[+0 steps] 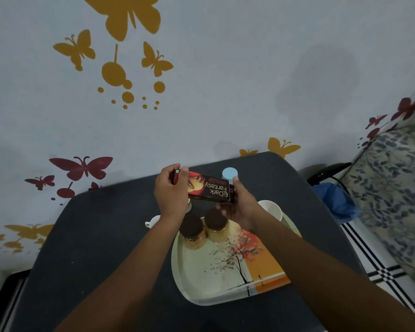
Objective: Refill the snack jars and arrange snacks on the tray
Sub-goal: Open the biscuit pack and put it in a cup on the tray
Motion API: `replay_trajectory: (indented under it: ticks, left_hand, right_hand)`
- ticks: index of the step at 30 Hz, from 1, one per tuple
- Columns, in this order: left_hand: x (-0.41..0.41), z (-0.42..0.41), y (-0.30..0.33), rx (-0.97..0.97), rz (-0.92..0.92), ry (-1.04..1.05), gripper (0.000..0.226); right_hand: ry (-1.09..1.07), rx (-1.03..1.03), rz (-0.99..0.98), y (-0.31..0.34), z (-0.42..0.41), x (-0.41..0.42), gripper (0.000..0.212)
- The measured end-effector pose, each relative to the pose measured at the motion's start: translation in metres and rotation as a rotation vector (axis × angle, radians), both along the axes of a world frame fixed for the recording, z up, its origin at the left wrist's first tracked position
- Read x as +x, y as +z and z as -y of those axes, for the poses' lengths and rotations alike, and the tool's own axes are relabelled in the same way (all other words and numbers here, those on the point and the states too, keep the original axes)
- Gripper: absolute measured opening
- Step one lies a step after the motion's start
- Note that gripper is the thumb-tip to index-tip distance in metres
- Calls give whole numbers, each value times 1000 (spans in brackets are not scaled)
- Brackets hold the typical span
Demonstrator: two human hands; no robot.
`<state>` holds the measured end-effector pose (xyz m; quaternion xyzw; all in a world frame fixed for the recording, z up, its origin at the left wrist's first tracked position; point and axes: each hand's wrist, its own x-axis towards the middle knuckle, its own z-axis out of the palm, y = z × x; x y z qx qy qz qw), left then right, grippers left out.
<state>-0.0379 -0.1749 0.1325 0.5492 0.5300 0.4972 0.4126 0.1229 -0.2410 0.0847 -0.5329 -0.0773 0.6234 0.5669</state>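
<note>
I hold a dark red biscuit box (207, 189) marked "Dark Fantasy" level above the table, its print upside down to me. My left hand (171, 191) grips the box's left end, thumb and fingers curled round it. My right hand (241, 203) grips the right end from below. Under the box, two glass jars with brown lids (191, 227) (215, 220) stand side by side on the far part of a pale green tray (201, 283) printed with a tree and an orange band.
A white cup (271, 208) sits at the tray's far right corner and another white cup (153, 220) left of the jars. A light blue lid (230, 173) shows behind the box. The dark table (101, 236) meets a butterfly-decorated wall. A patterned cloth (398, 188) hangs at right.
</note>
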Motion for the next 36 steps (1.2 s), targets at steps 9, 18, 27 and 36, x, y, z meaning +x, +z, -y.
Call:
replay_trajectory:
  ticks: [9, 18, 27, 36]
  left_hand:
    - [-16, -7, -20, -160, 125, 175, 39]
    - [-27, -13, -49, -512, 294, 235, 33]
    - [-21, -6, -61, -735, 416, 224, 34]
    - [2, -5, -68, -614, 275, 173, 35]
  right_hand:
    - [18, 8, 3, -5, 6, 9, 43]
    - [55, 68, 19, -13, 9, 20, 30]
    - [38, 75, -92, -25, 11, 33, 20]
    - [51, 64, -61, -40, 12, 49, 43]
